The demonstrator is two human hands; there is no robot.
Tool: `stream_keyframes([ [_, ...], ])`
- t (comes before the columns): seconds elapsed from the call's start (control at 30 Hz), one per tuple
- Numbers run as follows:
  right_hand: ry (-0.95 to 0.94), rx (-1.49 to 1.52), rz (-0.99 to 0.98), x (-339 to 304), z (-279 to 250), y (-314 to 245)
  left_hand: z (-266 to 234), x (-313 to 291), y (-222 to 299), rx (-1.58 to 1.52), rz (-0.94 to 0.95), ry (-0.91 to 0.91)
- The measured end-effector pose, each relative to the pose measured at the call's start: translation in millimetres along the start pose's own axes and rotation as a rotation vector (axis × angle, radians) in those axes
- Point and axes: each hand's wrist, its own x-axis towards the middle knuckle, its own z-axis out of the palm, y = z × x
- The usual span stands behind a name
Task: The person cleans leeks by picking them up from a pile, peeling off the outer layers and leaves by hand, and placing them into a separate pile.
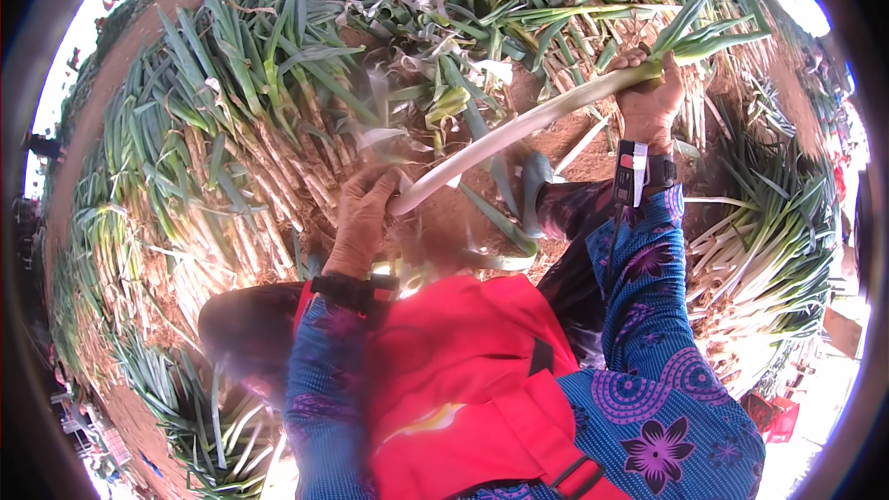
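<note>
Here I hold one leek (523, 134) aslant, left hand (359, 218) pinching its base, right hand (659, 104) curled round its neck

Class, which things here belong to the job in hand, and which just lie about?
Job:
- leek
- right hand gripping it
- left hand at its pale end
- probably the leek heap, left

Lying about:
- loose leaf on the ground
- red item, lower right, unclear

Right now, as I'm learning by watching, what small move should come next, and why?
Probably move the left hand clear of the white end and let the right hand, closed near the leaves, carry the green onion toward the pale-stalked pile at right: its stalk looks pale and smooth, unlike the brownish stalks at left.
</note>
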Motion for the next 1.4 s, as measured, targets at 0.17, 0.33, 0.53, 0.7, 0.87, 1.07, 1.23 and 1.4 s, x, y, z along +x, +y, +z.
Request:
stream_keyframes([
  [0.17, -0.205, 0.092, -0.003, 2.5, -4.6, -6.6, -39.6, 0.5, 4.8, -0.229, -0.062, 0.121],
  [0.33, -0.163, 0.09, -0.065, 6.2, 0.4, -11.1, -120.4, 5.8, 29.7, -0.377, 0.149, 0.502],
  [0.53, -0.153, -0.065, -0.139, 3.9, -9.4, -17.3, -36.1, 3.0, 82.2, 0.606, 0.162, 0.164],
  [0.7, -0.067, -0.06, -0.114, -5.7, 10.1, 3.9, 48.2, 8.3, 61.4, 0.925, 0.42, -0.208],
  [0.87, -0.115, -0.062, -0.096, -6.8, 8.3, -0.6, 66.6, 28.2, 26.1, 0.849, 0.485, -0.241],
  [1.07, -0.067, -0.078, -0.121, -5.1, 9.0, -2.0, 73.0, 27.9, 20.2, 0.83, 0.36, -0.265],
  [1.23, -0.071, -0.079, -0.111, -7.1, 11.6, 0.0, 75.8, 24.4, 17.2, 0.911, 0.371, -0.25],
  [1.4, -0.136, -0.089, -0.069, -11.0, 16.3, 2.9, 76.1, 22.9, 6.9, 0.953, 0.282, -0.197],
])
